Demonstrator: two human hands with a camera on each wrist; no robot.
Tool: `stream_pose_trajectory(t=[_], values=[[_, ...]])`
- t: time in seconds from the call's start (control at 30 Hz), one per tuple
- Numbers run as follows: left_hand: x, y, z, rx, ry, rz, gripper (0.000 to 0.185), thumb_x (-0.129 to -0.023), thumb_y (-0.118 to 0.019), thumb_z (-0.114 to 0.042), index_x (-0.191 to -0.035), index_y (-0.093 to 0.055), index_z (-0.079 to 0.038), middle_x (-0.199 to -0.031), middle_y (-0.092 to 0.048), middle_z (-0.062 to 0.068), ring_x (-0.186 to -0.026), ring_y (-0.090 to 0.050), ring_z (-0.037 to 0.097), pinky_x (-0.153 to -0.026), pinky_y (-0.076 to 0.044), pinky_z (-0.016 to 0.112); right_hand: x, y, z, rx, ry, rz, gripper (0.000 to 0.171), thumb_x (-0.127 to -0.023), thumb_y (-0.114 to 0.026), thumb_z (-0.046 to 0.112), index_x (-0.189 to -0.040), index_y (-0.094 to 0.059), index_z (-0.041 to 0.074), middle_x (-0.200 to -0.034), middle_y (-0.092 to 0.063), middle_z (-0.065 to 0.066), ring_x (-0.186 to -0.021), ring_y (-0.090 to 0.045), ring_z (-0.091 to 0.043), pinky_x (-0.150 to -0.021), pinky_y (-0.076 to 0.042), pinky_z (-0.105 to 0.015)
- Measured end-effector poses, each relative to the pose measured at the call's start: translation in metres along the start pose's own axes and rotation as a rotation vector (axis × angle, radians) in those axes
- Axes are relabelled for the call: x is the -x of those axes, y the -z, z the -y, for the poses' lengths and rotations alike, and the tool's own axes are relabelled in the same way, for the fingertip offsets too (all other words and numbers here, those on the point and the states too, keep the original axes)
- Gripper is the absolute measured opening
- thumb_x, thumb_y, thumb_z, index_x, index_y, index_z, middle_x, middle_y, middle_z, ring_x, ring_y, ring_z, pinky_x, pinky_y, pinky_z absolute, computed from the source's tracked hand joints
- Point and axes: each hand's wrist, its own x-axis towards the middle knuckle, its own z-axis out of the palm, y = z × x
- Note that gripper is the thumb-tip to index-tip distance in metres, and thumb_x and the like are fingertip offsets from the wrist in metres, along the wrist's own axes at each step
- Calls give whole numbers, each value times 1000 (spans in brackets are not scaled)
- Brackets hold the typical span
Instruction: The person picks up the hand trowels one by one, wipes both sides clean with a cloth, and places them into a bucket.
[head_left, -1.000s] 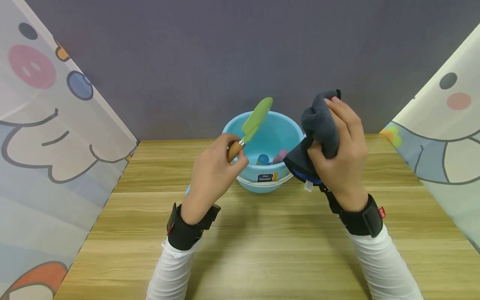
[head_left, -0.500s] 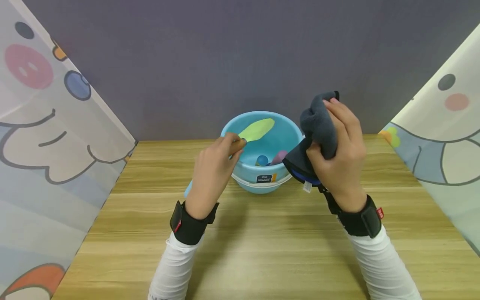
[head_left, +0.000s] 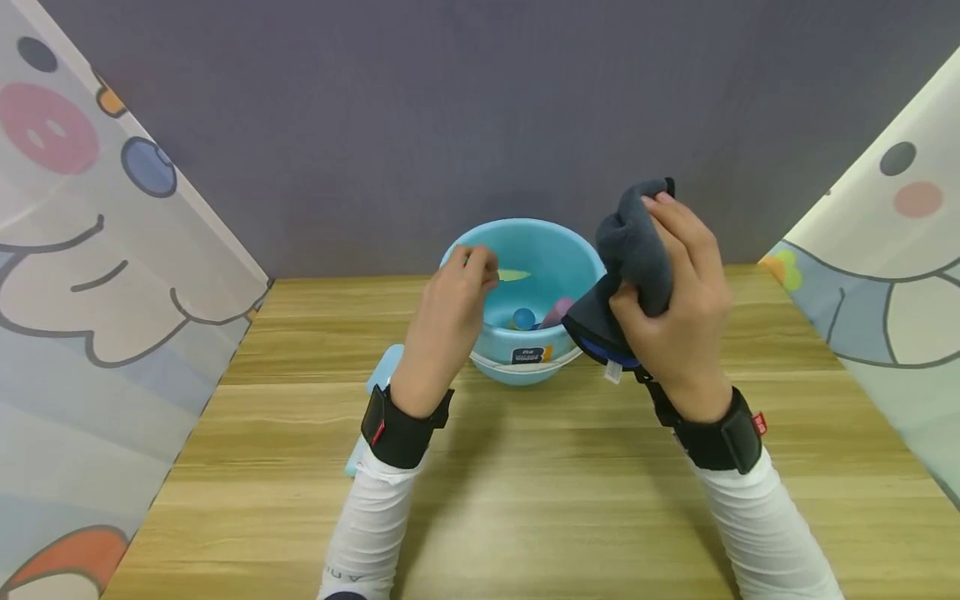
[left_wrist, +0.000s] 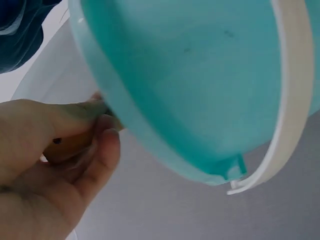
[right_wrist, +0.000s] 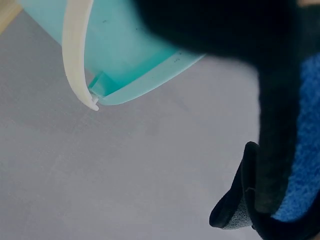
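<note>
Wooden table (head_left: 525, 500), plank grain running left to right, nearest the viewer; two forearms in white sleeves (head_left: 765, 533) with black wrist straps (head_left: 405, 429) extend over it. Flat pale-blue item (head_left: 378, 379) lying on the table, mostly hidden under the left wrist; kind cannot be told. Left hand (head_left: 450, 312): raised over the near-left rim of the bucket, fingers curled and pressed together round a wooden handle (left_wrist: 70, 145), thumb laid along its top in the left wrist view. Green spatula (head_left: 513, 274): only a thin edge-on strip of its blade shows past the fingertips, lying inside the bucket's mouth, level with the rim. Right hand (head_left: 675, 308): held up just right of the bucket, fingers curled over the top of a dark grey cloth (head_left: 633, 250), thumb pinching it from the near side; cloth bunched, with a blue underside and a small white tag hanging at the lower edge. Light blue bucket (head_left: 543, 246): standing on the table between the two hands, white handle folded down round its front, a dark label on the near wall. Inside, on the bottom: a blue ball (head_left: 524, 317) and beside it a purple item (head_left: 558, 312), partly hidden by the cloth. Grey wall (head_left: 450, 117) behind; cartoon-printed curtains (head_left: 90, 250) at both sides.
</note>
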Motion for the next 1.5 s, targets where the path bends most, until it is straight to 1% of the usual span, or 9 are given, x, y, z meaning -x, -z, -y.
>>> stream_pose_trajectory(t=[0.13,0.27,0.47,0.7,0.8,1.13,1.3,1.43,1.5], values=[[-2,-6,3,4,22,51,24,-99,-62,-10,-121,-54,-4,-105,-65,12,-94,-69,25,-76,-57,37,1,-1,0,-5,5,16,45,-76,-58,13,-115,-72,-5,-128,-69,-18,-129,-61,-32,-113,-46,-44],[-3,-14,9,10,-1,125,27,-101,-60,-12,-126,-55,-4,-105,-67,12,-92,-69,24,-78,-57,34,2,-2,0,-4,15,32,45,-76,-58,14,-115,-72,-4,-128,-69,-18,-129,-61,-32,-114,-45,-43],[-3,-17,14,41,-5,223,19,-104,-58,-20,-115,-66,-8,-102,-73,6,-85,-67,18,-75,-55,32,1,-5,-1,-12,25,28,44,-76,-58,11,-115,-72,-4,-128,-69,-18,-129,-61,-32,-113,-46,-43],[-1,-15,14,4,26,367,30,-109,-46,-32,-109,-69,-13,-93,-73,0,-83,-68,16,-73,-53,34,3,-6,-3,-18,34,41,45,-76,-57,12,-115,-72,-4,-128,-69,-18,-129,-61,-32,-113,-46,-44],[0,-14,13,-23,17,357,31,-110,-43,-31,-111,-69,-13,-95,-74,0,-81,-67,17,-72,-52,35,4,-7,-3,-21,34,47,45,-76,-57,11,-115,-72,-3,-128,-69,-18,-129,-61,-32,-113,-46,-44],[2,-9,13,5,-10,305,28,-108,-48,-25,-105,-71,-10,-85,-68,0,-66,-53,13,-65,-43,28,4,-8,-5,-27,43,50,45,-76,-57,10,-117,-72,-3,-127,-69,-19,-128,-62,-34,-113,-46,-44],[2,-8,13,6,-50,256,27,-108,-50,-23,-102,-71,-9,-81,-67,0,-60,-50,12,-62,-39,26,5,-7,-6,-19,41,59,46,-77,-57,12,-119,-72,-1,-128,-69,-18,-129,-62,-32,-113,-46,-44],[1,-3,13,-4,-75,205,25,-107,-49,-20,-95,-69,-10,-73,-62,-1,-60,-48,13,-69,-36,29,5,-8,-6,-21,44,66,46,-77,-56,13,-118,-72,-1,-128,-69,-17,-128,-62,-32,-112,-47,-43],[2,3,14,-2,-57,182,26,-107,-48,-19,-88,-64,-10,-69,-56,-1,-61,-47,14,-73,-34,31,5,-8,-5,-25,48,69,46,-77,-56,13,-118,-72,-1,-127,-69,-18,-128,-62,-32,-112,-47,-43]])
